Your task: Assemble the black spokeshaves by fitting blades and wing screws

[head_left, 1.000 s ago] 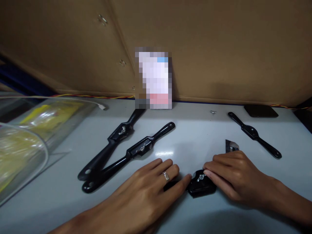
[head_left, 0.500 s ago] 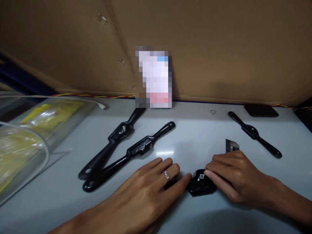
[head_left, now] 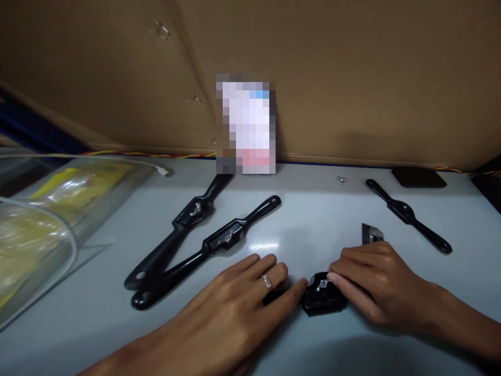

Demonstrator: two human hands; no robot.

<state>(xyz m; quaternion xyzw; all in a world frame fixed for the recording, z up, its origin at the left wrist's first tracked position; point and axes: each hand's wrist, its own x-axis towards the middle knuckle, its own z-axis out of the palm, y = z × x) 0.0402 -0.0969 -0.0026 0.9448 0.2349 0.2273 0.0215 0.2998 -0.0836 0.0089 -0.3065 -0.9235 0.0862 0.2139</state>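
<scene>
A small black spokeshave [head_left: 323, 302] lies on the pale table near the front edge, its silver wing screw [head_left: 322, 284] on top. My left hand [head_left: 235, 297], with a ring on one finger, lies over its left handle and holds it down, the index fingertip against the body. My right hand [head_left: 376, 279] covers the right handle, fingers pressed together at the wing screw. A loose metal blade [head_left: 371, 233] lies just behind my right hand.
Two more black spokeshaves [head_left: 183, 224] [head_left: 219, 243] lie crossed at centre left, and a third [head_left: 409, 214] at the right. A tiny screw [head_left: 342, 179] and a flat black object [head_left: 418, 177] sit near the cardboard wall [head_left: 352, 78]. A clear plastic container [head_left: 47, 224] fills the left side.
</scene>
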